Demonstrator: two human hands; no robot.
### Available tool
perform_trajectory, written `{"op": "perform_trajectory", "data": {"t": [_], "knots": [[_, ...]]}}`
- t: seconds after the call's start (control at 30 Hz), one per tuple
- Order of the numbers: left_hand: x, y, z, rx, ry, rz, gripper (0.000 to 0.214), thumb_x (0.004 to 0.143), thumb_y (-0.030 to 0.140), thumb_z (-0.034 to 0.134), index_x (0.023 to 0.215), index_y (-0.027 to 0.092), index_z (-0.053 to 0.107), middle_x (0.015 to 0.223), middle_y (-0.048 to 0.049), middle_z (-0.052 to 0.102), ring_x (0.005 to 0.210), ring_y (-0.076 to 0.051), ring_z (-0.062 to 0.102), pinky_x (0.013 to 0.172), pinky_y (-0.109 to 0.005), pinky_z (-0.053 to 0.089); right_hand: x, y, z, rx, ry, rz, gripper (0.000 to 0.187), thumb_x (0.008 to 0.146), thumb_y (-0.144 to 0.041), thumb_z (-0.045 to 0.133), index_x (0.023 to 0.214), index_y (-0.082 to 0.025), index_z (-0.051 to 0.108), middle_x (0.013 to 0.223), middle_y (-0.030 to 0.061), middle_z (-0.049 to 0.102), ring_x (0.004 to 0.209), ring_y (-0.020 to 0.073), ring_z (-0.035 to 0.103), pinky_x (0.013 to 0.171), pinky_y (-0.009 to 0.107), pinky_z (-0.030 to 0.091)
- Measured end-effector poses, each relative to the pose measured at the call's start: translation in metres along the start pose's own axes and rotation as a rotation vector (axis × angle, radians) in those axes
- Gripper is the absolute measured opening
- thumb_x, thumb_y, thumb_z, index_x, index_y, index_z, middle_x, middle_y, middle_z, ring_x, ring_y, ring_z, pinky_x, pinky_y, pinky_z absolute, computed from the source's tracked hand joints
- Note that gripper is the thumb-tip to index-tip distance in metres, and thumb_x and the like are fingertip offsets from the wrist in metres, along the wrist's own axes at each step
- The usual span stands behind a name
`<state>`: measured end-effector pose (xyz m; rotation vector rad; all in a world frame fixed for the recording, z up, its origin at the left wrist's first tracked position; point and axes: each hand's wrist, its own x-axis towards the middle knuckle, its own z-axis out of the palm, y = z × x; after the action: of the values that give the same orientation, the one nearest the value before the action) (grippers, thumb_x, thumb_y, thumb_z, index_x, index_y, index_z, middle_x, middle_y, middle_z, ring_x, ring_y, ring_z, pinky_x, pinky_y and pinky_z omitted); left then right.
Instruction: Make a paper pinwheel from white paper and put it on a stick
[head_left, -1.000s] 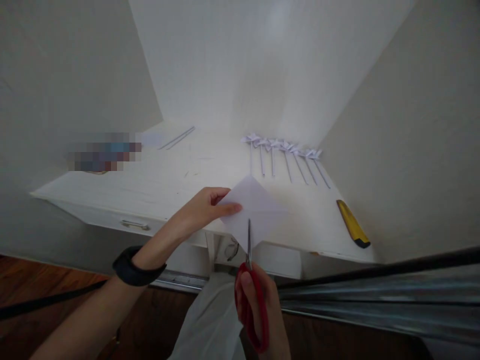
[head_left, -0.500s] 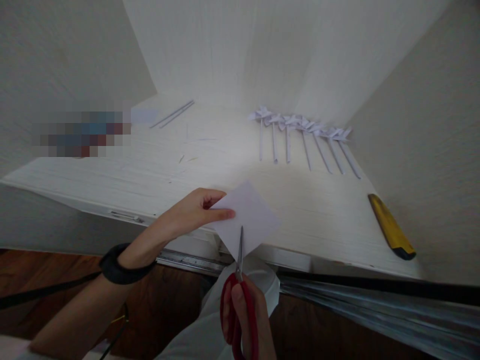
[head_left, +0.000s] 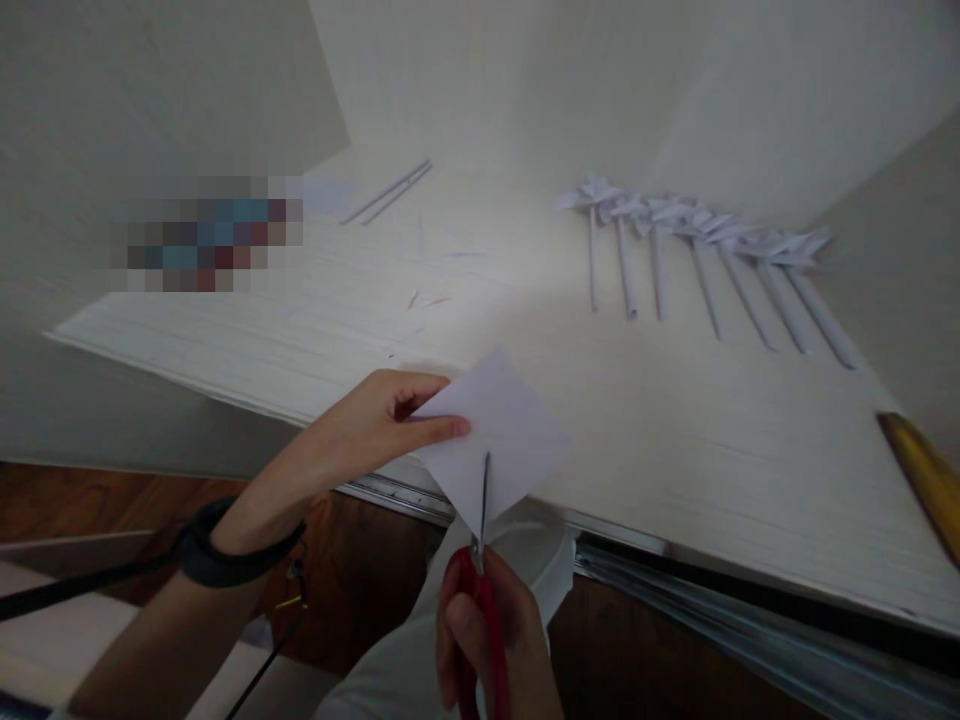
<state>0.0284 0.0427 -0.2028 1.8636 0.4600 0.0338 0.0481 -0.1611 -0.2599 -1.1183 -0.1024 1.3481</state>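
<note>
My left hand [head_left: 409, 415] is closed on the left corner of a white square of paper [head_left: 506, 410], thumb on top and fingers underneath. The paper is turned with one corner towards me, over the front edge of the white surface. In my right hand [head_left: 487, 630] is a pair of scissors [head_left: 480, 600] with red handles. Their blades point away from me and lie at the paper's near corner, the tip reaching close to its middle. Only one blade shows clearly above the sheet.
Several white paper pinwheels [head_left: 697, 225] on rolled sticks lie in a row at the back right. Two thin paper sticks [head_left: 390, 195] and small scraps [head_left: 427, 300] lie back left. A yellow-handled tool [head_left: 919, 480] rests at the right edge. A blurred-out patch [head_left: 210, 240] covers something at left.
The camera view has turned, so the pinwheels and yellow tool appear further right. The scissors' handles look closer together than before. The left hand keeps its hold on the paper.
</note>
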Motion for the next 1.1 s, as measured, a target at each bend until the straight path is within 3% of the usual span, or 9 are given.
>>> {"op": "perform_trajectory", "data": {"t": [0.13,0.37,0.57,0.7,0.83,0.93,1.1], "knots": [[-0.003,-0.002,0.002,0.033,0.038,0.045,0.025,0.08,0.038,0.062,0.091,0.017,0.069,0.077,0.0007,0.064,0.064,-0.011,0.055,0.055,-0.018,0.043,0.001,0.008,-0.002,0.048,0.014,-0.013,0.054,0.053,-0.061,0.076,0.069,-0.017,0.05,0.048,-0.0087,0.046,0.033,-0.0001,0.035,0.033,0.012,0.025],[-0.005,-0.006,0.004,0.076,0.017,0.123,0.026,0.077,0.039,0.064,0.083,0.015,0.069,0.073,0.0004,0.063,0.063,-0.011,0.053,0.054,-0.018,0.041,0.0,0.031,-0.006,0.08,0.059,-0.185,0.05,0.062,-0.062,0.07,0.069,-0.017,0.05,0.047,-0.0087,0.045,0.029,0.0013,0.036,0.028,0.012,0.024],[-0.001,-0.007,0.002,0.035,-0.027,0.118,0.031,0.075,0.042,0.064,0.085,0.013,0.068,0.072,-0.0007,0.062,0.061,-0.011,0.052,0.051,-0.018,0.038,0.0,0.027,0.002,-0.022,0.07,-0.255,0.045,0.072,-0.06,0.062,0.071,-0.018,0.049,0.045,-0.0075,0.047,0.032,0.0046,0.043,0.032,0.014,0.029],[0.002,-0.01,0.0,0.014,-0.036,0.147,0.034,0.074,0.044,0.064,0.086,0.012,0.067,0.072,-0.0016,0.06,0.06,-0.011,0.051,0.051,-0.019,0.037,0.007,0.026,0.003,-0.098,0.115,-0.277,0.048,0.071,-0.064,0.06,0.069,-0.018,0.047,0.043,-0.0071,0.049,0.031,0.0061,0.045,0.031,0.015,0.03],[0.002,-0.015,-0.003,0.047,-0.061,0.208,0.034,0.073,0.044,0.065,0.081,0.011,0.065,0.061,0.0014,0.052,0.051,-0.008,0.043,0.045,-0.019,0.026,0.014,0.03,0.002,-0.228,0.102,-0.279,0.051,0.067,-0.068,0.06,0.07,-0.019,0.048,0.045,-0.0065,0.05,0.033,0.0081,0.047,0.032,0.018,0.034],[0.002,-0.015,-0.006,0.052,-0.084,0.259,0.032,0.07,0.044,0.066,0.073,0.012,0.063,0.057,0.0027,0.048,0.048,-0.008,0.04,0.044,-0.019,0.023,0.012,0.032,0.002,-0.294,0.093,-0.342,0.049,0.067,-0.067,0.06,0.07,-0.019,0.049,0.05,-0.0066,0.051,0.036,0.0073,0.048,0.037,0.019,0.038],[0.002,-0.008,-0.006,0.078,-0.116,0.36,0.029,0.066,0.038,0.068,0.067,0.01,0.06,0.054,0.0033,0.046,0.048,-0.008,0.038,0.045,-0.02,0.025,0.001,0.031,0.008,-0.313,0.178,-0.475,0.047,0.065,-0.063,0.064,0.065,-0.017,0.053,0.048,-0.0043,0.052,0.036,0.0079,0.047,0.035,0.019,0.034]]}}
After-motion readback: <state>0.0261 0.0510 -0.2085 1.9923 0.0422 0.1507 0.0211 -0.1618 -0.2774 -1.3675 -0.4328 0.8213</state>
